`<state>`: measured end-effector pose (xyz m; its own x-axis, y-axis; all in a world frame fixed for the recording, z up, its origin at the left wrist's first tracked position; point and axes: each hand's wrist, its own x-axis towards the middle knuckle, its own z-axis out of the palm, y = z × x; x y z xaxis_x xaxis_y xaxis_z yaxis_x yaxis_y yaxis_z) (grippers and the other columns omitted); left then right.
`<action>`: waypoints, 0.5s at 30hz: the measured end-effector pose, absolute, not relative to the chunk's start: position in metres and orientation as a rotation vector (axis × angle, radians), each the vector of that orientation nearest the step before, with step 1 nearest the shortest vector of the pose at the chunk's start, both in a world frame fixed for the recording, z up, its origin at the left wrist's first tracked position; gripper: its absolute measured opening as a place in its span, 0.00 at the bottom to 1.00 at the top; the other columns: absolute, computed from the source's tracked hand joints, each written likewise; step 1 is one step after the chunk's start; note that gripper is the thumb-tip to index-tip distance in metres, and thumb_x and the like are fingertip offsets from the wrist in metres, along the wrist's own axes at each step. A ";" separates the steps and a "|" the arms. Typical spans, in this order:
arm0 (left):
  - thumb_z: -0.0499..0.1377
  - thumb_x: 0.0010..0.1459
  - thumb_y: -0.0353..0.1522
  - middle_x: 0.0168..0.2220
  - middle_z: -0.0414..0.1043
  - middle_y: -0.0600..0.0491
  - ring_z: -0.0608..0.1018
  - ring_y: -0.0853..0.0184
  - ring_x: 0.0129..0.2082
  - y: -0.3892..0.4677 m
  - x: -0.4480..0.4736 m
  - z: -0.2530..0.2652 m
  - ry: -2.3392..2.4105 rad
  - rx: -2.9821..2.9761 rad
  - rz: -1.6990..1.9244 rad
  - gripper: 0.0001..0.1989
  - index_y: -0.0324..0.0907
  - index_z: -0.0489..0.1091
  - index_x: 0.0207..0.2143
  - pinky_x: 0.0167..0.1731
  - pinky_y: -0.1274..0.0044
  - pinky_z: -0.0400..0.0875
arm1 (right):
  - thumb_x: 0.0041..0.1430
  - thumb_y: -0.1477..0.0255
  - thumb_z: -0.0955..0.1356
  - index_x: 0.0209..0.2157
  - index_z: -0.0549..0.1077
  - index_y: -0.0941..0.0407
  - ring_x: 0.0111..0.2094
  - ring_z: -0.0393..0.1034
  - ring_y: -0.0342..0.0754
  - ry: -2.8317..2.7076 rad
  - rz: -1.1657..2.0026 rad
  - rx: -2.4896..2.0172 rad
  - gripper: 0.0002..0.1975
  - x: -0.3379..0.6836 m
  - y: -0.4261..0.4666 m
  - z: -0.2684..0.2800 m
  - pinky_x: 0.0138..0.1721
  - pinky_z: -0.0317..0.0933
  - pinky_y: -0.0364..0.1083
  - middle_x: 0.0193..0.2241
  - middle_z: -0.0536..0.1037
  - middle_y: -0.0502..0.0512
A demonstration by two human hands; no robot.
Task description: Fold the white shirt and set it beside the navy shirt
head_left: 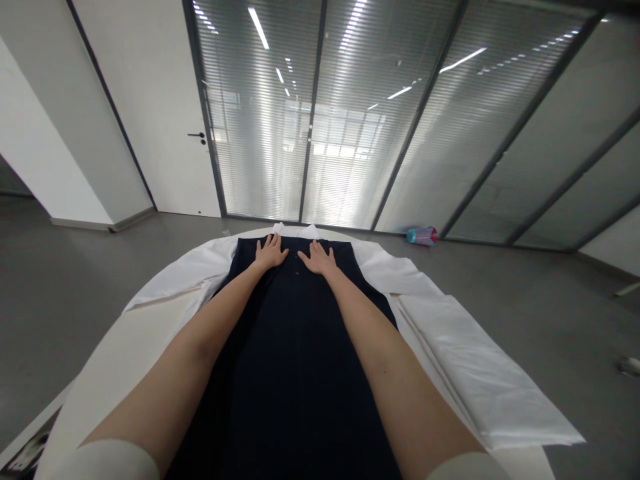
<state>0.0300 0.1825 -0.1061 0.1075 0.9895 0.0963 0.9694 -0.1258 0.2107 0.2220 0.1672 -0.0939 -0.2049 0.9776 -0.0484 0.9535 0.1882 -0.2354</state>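
A dark navy garment (297, 347) lies flat down the middle of the table, its straight top edge at the far side; I cannot tell whether it is trousers or a skirt. Small button-like marks show near that edge. My left hand (271, 253) rests flat on its upper left part, fingers spread. On the upper right part, my right hand (318, 258) also lies flat with fingers apart. Beneath the garment is a white shirt (395, 267), its sleeves spread to both sides and its collar showing past the far edge. Both forearms cover parts of the cloth.
The pale round table (115, 360) carries a folded white cloth (490, 373) on the right. On the floor beyond lies a blue and pink cylindrical item (421, 236). A glass partition with blinds (350, 133) and a white door (150, 100) stand behind.
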 end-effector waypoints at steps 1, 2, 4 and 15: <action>0.42 0.68 0.46 0.73 0.37 0.46 0.42 0.53 0.72 0.182 0.030 -0.106 2.014 2.258 0.318 0.36 0.38 0.42 0.72 0.67 0.51 0.38 | 0.67 0.45 0.48 0.72 0.42 0.61 0.72 0.29 0.53 -2.333 0.350 -1.904 0.43 0.223 0.168 -0.094 0.68 0.23 0.63 0.72 0.35 0.58; 0.42 0.68 0.46 0.73 0.36 0.46 0.42 0.52 0.72 0.182 0.031 -0.105 2.014 2.253 0.319 0.36 0.39 0.42 0.72 0.67 0.51 0.38 | 0.67 0.45 0.49 0.72 0.42 0.60 0.72 0.29 0.54 -2.332 0.373 -1.896 0.43 0.223 0.170 -0.094 0.68 0.24 0.63 0.72 0.34 0.58; 0.42 0.68 0.46 0.73 0.36 0.47 0.43 0.52 0.72 0.181 0.031 -0.105 2.007 2.250 0.330 0.35 0.40 0.42 0.72 0.67 0.51 0.39 | 0.67 0.45 0.50 0.72 0.43 0.59 0.72 0.29 0.54 -2.323 0.412 -1.858 0.43 0.226 0.172 -0.095 0.68 0.24 0.64 0.72 0.35 0.58; 0.52 0.66 0.36 0.36 0.77 0.47 0.78 0.62 0.36 0.094 0.042 -0.043 1.350 2.687 0.938 0.13 0.40 0.74 0.36 0.41 0.71 0.72 | 0.72 0.57 0.56 0.62 0.68 0.57 0.65 0.57 0.51 -2.237 0.207 -1.504 0.27 0.265 0.155 -0.084 0.66 0.48 0.48 0.63 0.67 0.60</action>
<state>0.0424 0.0944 -0.0427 0.4554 0.7286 0.5116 0.7337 -0.6327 0.2479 0.2654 0.1545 -0.0836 -0.3157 0.9097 0.2697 0.8447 0.3990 -0.3569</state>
